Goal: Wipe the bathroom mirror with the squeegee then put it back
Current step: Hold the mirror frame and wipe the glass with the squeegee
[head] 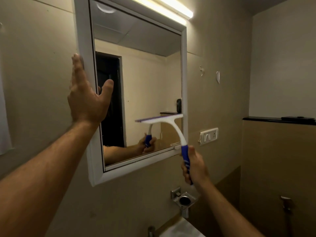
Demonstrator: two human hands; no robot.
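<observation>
— Where's the squeegee (164, 124) right now?

— Up against the mirror (145, 74), in the lower right part of the glass. Its blade runs roughly level, with the right end reaching the white frame (83, 40) on that side. The white neck curves down from the blade to a blue handle.

— Who's holding it?

— The right hand (195, 166). Fingers and thumb are wrapped round the blue handle, just below the bottom right corner of the frame. You can see the same grip reflected in the glass.

— And the other hand?

— The left hand (87, 93) is flat against the left side of the frame. Fingers straight and pointing up along the outer edge, thumb spread out across the front, over the edge of the glass. It isn't curled round anything, only pressing there.

— What else is around?

— A lit tube light (171, 7) above the mirror. A white switch plate (209, 135) on the wall to the right of it, and a black ledge (273, 120) further right. Below the right hand there's a metal holder (183, 198) fixed to the wall, with a dark round opening on top. Under that, a corner of a white sink (184, 228) and a bit of a tap (151, 230). Far right, low down, a metal spray nozzle (286, 203) on the wall.
</observation>
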